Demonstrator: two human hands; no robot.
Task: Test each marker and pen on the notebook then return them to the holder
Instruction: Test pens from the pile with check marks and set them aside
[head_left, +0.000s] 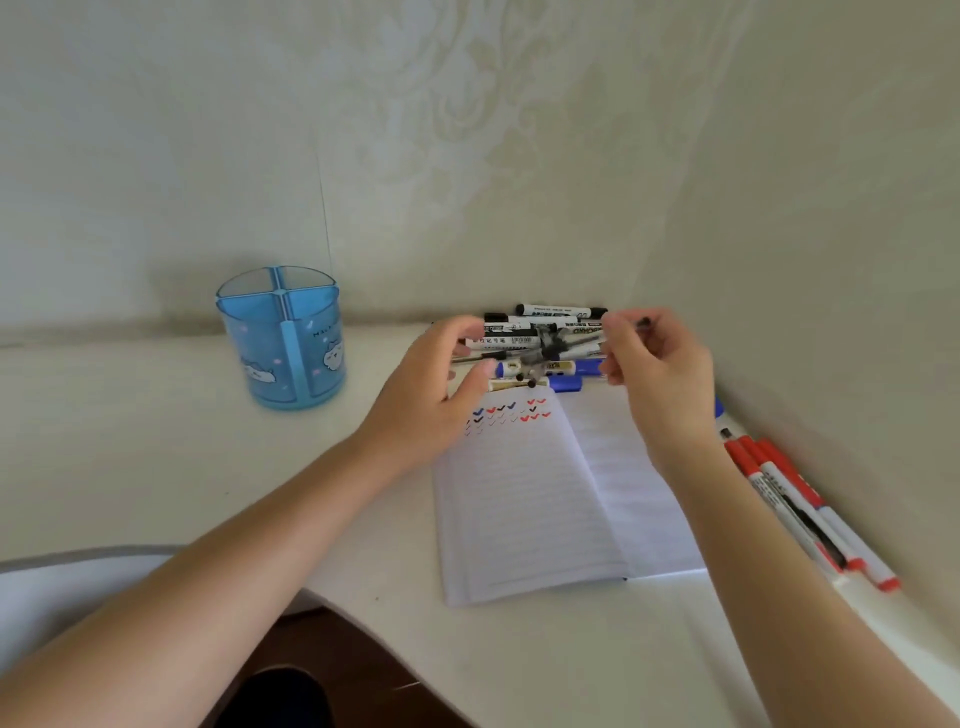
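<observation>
Blue see-through holder (280, 343) sits on the white bench (156, 467) out at 9 o'clock, well apart from the open notebook (519, 493). My left hand (441, 384) and right hand (660, 364) are both up over the pile of markers (550, 312) at the notebook's 12 o'clock edge. Their fingers are curled, pinching the ends of a thin pen (493, 356), which is pretty blurry. Red, blue and black ticks (509, 410) mark the left page. Red markers (779, 483) lie at 3 o'clock by the wall.

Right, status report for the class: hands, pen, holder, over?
Left hand, right hand both pinch blurred pen above notebook. Holder stands apart, left. Marker pile close behind pen.
</observation>
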